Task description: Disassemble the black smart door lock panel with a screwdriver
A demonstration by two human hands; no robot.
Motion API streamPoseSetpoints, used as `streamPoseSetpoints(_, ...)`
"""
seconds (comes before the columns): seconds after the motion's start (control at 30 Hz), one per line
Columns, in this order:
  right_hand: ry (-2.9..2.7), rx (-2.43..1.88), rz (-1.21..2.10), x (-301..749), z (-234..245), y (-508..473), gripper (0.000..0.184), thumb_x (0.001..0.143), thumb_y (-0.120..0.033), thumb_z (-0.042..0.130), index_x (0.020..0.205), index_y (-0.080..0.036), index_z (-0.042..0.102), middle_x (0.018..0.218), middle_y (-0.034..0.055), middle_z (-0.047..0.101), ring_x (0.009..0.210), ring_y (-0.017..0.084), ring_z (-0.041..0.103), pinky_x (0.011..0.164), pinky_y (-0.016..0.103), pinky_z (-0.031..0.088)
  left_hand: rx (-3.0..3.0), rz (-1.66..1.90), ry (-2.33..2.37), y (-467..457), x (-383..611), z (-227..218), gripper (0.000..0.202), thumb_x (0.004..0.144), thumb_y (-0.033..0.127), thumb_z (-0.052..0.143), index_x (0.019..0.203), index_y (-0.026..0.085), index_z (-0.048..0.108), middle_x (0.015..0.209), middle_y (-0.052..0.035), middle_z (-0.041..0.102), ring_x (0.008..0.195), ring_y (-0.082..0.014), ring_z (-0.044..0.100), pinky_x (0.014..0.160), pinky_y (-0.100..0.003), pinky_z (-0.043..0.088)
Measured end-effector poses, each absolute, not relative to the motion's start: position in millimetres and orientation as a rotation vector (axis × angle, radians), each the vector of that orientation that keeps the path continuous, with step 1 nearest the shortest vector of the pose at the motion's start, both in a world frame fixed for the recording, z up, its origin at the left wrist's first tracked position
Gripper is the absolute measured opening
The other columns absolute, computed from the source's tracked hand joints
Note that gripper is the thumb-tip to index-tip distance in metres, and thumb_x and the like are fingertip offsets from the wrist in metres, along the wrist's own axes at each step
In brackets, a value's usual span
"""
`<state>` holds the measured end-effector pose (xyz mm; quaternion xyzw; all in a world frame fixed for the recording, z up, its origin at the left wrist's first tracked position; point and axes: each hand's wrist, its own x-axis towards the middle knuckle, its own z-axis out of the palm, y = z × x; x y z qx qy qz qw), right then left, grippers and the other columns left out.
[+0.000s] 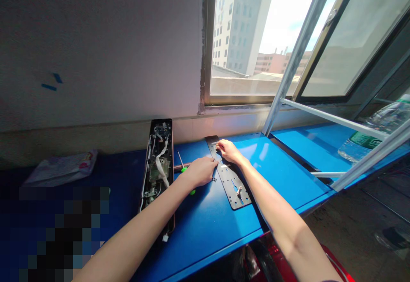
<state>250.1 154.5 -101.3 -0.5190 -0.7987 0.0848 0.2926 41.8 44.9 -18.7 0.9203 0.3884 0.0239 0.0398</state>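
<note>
A long dark metal mounting plate (233,183) with slots and a small white stud lies flat on the blue table (205,226). My right hand (228,151) rests on the plate's far end, fingers curled and pinching at something too small to name. My left hand (201,171) sits at the plate's left edge, fingers closed against it. To the left lies an opened black device housing (158,168) with a circuit board and white ribbon cables showing. A green-handled screwdriver (185,169) lies between the housing and my left hand, partly hidden by the hand.
A crumpled plastic bag (60,167) lies at the far left of the table. An open window frame (323,115) swings in over the right side, with a plastic water bottle (374,139) behind it. The wall runs along the table's back. A red object (333,262) sits below the table's front edge.
</note>
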Motion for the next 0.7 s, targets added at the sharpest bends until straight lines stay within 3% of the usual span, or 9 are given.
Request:
streamPoseSetpoints(0.3, -2.135, -1.389, 0.323, 250.9, -97.9, 154.4, 0.036, 0.101, -0.040, 0.065, 0.131, -0.020, 0.064, 0.134, 0.0098, 0.065, 0.112, 0.024, 0.068, 0.095, 0.045, 0.060, 2.814, 0.058, 1.229, 47.6, 45.4, -22.0, 0.024, 0.098, 0.012, 0.054, 0.107, 0.020, 0.075, 0.117, -0.0142, 0.076, 0.105, -0.0289, 0.073, 0.089, -0.040, 0.057)
streamPoseSetpoints(0.4, -2.140, -1.399, 0.355, 248.3, -97.8, 154.4, 0.036, 0.101, -0.040, 0.065, 0.130, -0.020, 0.064, 0.133, 0.0097, 0.066, 0.111, 0.023, 0.068, 0.094, 0.045, 0.060, 2.809, -0.009, 1.257, 48.4, 45.7, -20.4, 0.017, 0.102, 0.025, 0.061, 0.112, 0.017, 0.072, 0.117, -0.0108, 0.074, 0.104, -0.0240, 0.072, 0.093, -0.043, 0.059)
streamPoseSetpoints(0.5, -2.147, -1.401, 0.380, 247.1, -97.0, 155.0, 0.036, 0.101, -0.040, 0.065, 0.131, -0.020, 0.064, 0.134, 0.0098, 0.065, 0.112, 0.023, 0.068, 0.095, 0.045, 0.060, 2.802, -0.072, 1.269, 47.2, 45.3, -18.5, 0.027, 0.102, 0.036, 0.065, 0.120, 0.016, 0.068, 0.122, -0.0092, 0.071, 0.107, -0.0224, 0.070, 0.094, -0.045, 0.060)
streamPoseSetpoints(0.7, -2.171, -1.414, 0.399, 248.0, -93.4, 155.5, 0.035, 0.101, -0.040, 0.065, 0.130, -0.020, 0.064, 0.133, 0.0098, 0.066, 0.112, 0.023, 0.068, 0.095, 0.045, 0.060, 2.793, -0.076, 1.274, 45.3, 44.2, -22.0, 0.031, 0.101, 0.036, 0.066, 0.126, 0.017, 0.066, 0.127, -0.0104, 0.068, 0.110, -0.0237, 0.069, 0.094, -0.045, 0.060)
